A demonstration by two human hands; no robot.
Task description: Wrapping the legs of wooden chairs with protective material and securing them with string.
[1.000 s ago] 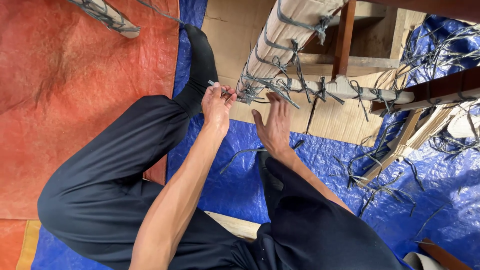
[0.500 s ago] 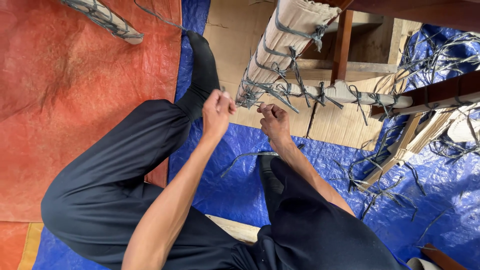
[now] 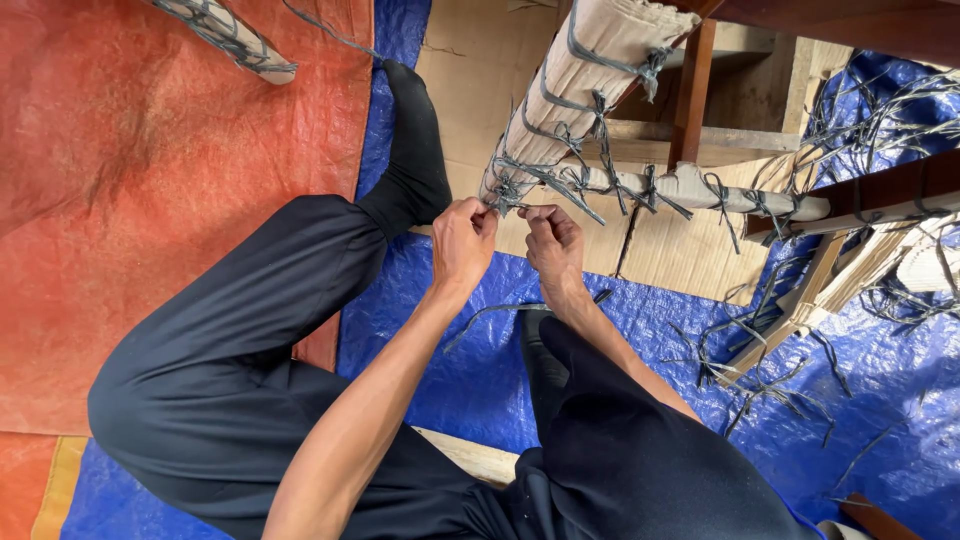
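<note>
My left hand (image 3: 462, 243) and my right hand (image 3: 553, 246) meet at the corner of a wooden furniture frame wrapped in tan padding (image 3: 575, 75). Both hands pinch the ends of a grey strap (image 3: 503, 196) knotted around that corner. More grey ties run along the padded rail (image 3: 700, 188) that extends to the right. I sit on the floor in black trousers, with my left leg (image 3: 300, 280) stretched towards the frame.
A blue tarp (image 3: 640, 340) covers the floor under me, an orange one (image 3: 130, 200) lies to the left. Loose grey strap pieces (image 3: 760, 370) litter the blue tarp at right. Another wrapped padded piece (image 3: 225, 35) lies at top left. Dark wooden frame bars (image 3: 690, 90) stand behind.
My right hand has come up from an open spread below the corner and closed on the strap. My left hand has shifted slightly right, nearer the knot.
</note>
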